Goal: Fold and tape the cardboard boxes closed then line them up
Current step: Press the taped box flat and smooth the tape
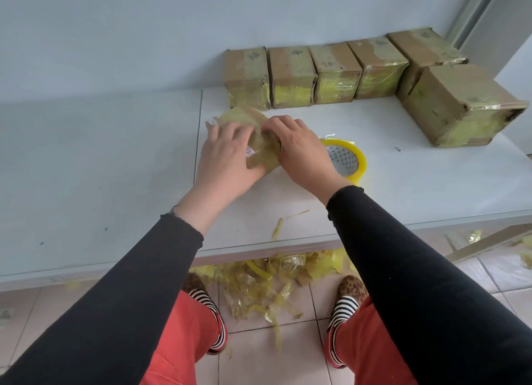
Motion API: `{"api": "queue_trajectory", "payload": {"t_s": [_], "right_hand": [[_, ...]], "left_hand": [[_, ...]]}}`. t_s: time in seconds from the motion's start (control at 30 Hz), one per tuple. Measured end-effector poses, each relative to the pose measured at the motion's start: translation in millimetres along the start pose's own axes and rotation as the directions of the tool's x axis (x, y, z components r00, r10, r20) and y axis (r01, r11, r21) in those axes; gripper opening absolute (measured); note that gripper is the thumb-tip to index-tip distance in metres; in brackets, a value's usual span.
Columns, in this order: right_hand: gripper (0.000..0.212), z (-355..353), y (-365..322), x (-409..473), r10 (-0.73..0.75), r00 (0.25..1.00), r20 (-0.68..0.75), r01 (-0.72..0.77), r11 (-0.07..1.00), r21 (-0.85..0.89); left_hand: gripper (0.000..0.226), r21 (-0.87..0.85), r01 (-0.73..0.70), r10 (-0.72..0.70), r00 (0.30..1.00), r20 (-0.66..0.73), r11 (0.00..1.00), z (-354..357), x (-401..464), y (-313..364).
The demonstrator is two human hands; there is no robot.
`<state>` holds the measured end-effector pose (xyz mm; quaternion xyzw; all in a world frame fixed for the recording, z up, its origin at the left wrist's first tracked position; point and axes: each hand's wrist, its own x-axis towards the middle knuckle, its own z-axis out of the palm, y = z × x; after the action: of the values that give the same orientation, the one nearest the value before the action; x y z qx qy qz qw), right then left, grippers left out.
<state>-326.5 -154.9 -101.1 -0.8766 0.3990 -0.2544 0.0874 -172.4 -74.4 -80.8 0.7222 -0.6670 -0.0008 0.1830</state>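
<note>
Box in hand: flattened, tape-covered cardboard box [260,143] at the centre of the frame, on the white table [115,168]; I see it blurred.
Left hand: my left hand [227,157] lies on the box's left side, fingers fairly straight and pressing down.
Right hand: my right hand [302,151] covers the box's right side, fingers bent over its edge; whether they pinch it I cannot tell.
Tape: yellow tape roll [347,161] flat on the table, just right of the right hand, partly hidden by it.
Finished boxes: row of taped boxes [313,76] along the wall at upper right; one more box [460,105] in front of the row's right end.
Scraps: tape scraps [259,281] on the tiled floor under the table edge, one strip [277,229] on the table.
</note>
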Motion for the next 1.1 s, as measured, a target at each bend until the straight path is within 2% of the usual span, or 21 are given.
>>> {"api": "queue_trajectory", "payload": {"t_s": [0.07, 0.1, 0.23, 0.3, 0.4, 0.47, 0.53, 0.57, 0.63, 0.7, 0.73, 0.83, 0.9, 0.97, 1.1], "right_hand": [[0.051, -8, 5, 1, 0.041, 0.999, -0.004, -0.04, 0.997, 0.072], [0.05, -11, 6, 0, 0.058, 0.998, -0.001, -0.057, 0.992, 0.115], [0.035, -15, -13, 0, 0.1, 0.994, -0.047, -0.086, 0.968, 0.235], [0.039, -11, -34, -3, 0.082, 0.997, -0.002, -0.078, 0.952, 0.295], [0.056, 5, -52, -11, 0.066, 0.989, 0.132, -0.106, 0.94, 0.323], [0.056, 14, -52, -14, 0.121, 0.984, 0.127, -0.162, 0.908, 0.387], [0.057, 17, -51, -15, 0.192, 0.977, 0.091, -0.211, 0.835, 0.508], [0.062, 17, -52, -17, 0.223, 0.973, 0.068, -0.221, 0.795, 0.565], [0.072, 19, -56, -22, 0.276, 0.96, 0.05, -0.237, 0.704, 0.669], [0.077, 20, -58, -26, 0.326, 0.94, 0.101, -0.28, 0.567, 0.775], [0.078, 20, -59, -27, 0.356, 0.924, 0.136, -0.308, 0.486, 0.818], [0.078, 17, -56, -26, 0.414, 0.873, 0.259, -0.405, 0.319, 0.857], [0.078, 18, -54, -28, 0.424, 0.845, 0.326, -0.458, 0.259, 0.85], [0.08, 20, -53, -29, 0.426, 0.82, 0.383, -0.5, 0.206, 0.841], [0.08, 23, -56, -31, 0.452, 0.802, 0.389, -0.499, 0.151, 0.853]], "left_hand": [[0.06, 0.134, 0.001, 0.003, 0.999, -0.032, 0.991, -7, -9, 6], [0.056, 0.135, -0.012, 0.022, 0.997, -0.068, 0.991, -10, -13, 7], [0.032, -0.074, -0.054, 0.042, 0.987, -0.154, 0.996, -16, -10, -10], [0.044, -0.075, -0.046, 0.041, 0.997, -0.062, 0.996, -14, -3, -17], [0.052, -0.131, 0.0, 0.023, 0.984, 0.176, 0.991, -9, -1, -21], [0.051, -0.203, 0.037, 0.006, 0.979, 0.206, 0.979, -8, 0, -28], [0.051, -0.337, 0.082, -0.021, 0.984, 0.179, 0.938, -8, 0, -37], [0.054, -0.456, 0.128, -0.047, 0.982, 0.185, 0.881, -7, -1, -42], [0.066, -0.708, 0.271, -0.11, 0.958, 0.265, 0.652, -7, -6, -49], [0.076, -0.825, 0.396, -0.162, 0.918, 0.362, 0.402, -5, -9, -53], [0.08, -0.834, 0.429, -0.185, 0.903, 0.387, 0.348, -3, -10, -56], [0.094, -0.828, 0.5, -0.196, 0.865, 0.462, 0.254, 5, -7, -65], [0.072, -0.841, 0.511, -0.154, 0.858, 0.489, 0.177, 8, -8, -68], [0.054, -0.846, 0.508, -0.124, 0.861, 0.493, 0.161, 9, -11, -64], [0.051, -0.869, 0.49, -0.162, 0.865, 0.475, 0.068, 11, -16, -55]]}}
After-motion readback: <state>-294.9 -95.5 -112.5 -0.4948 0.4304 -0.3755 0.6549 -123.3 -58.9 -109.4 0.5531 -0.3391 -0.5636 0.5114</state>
